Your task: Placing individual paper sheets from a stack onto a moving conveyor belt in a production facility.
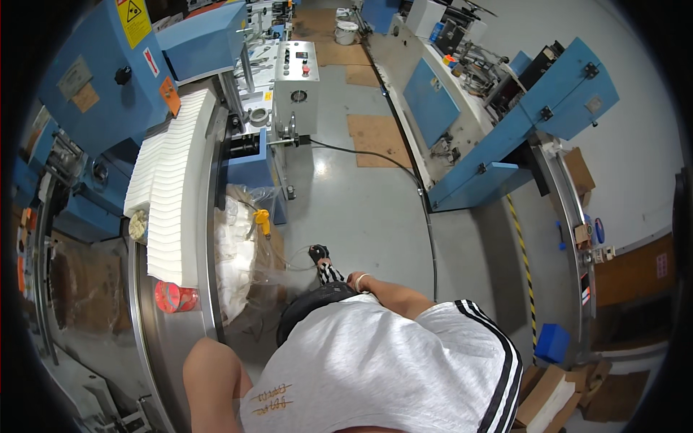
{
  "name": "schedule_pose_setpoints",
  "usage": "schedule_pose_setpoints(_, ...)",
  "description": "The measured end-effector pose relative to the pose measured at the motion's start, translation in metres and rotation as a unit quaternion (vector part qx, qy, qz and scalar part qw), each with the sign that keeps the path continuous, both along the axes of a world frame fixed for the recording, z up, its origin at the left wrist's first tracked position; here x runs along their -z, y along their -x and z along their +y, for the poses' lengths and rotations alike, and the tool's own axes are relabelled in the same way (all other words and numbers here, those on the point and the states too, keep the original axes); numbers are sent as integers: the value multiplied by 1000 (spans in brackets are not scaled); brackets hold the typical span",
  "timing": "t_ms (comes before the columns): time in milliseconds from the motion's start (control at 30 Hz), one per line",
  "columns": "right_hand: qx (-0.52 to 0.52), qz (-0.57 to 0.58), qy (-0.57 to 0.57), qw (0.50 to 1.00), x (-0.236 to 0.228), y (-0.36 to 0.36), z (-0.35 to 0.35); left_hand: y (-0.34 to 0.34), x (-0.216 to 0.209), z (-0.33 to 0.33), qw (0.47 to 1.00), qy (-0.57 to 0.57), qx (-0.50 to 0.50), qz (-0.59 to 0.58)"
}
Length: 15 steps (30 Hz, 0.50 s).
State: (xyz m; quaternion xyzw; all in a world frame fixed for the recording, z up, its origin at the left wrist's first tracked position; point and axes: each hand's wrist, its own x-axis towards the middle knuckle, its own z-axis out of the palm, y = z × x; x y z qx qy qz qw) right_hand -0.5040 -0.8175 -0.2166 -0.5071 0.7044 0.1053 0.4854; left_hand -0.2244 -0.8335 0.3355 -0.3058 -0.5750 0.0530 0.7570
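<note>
- In the head view, the landmark is a long row of white layered pieces point(173, 209), which lies along a metal track point(162, 339).
- The right hand point(355, 280) is to the right of the row's near end, well apart from it.
- This hand is small and partly hidden; I cannot tell if the fingers are spread or pinching. It is beside a black-and-white striped cloth point(330, 273); contact is not clear.
- The left arm point(209, 372) is bent, below the row's near end; the left hand is not visible, so its state I cannot tell.
- A red round item point(175, 296) is at the row's near end, between row and left arm.
- Right of the row are white material point(237, 252) in clear plastic and a yellow tool point(262, 222).
</note>
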Motion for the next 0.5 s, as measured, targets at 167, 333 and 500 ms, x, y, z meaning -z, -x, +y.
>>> schedule_pose_setpoints(167,-41,9,7,999,9,-2,-3,-17,6,13,998,8,-46,37)
schedule_pose_setpoints(333,-26,-3,24,999,4,-6,-5,-21,5,28,992,14,-104,69)
schedule_pose_setpoints(500,-19,-9,15,1000,7,-6,-3,-36,8,39,987,15,-134,89)
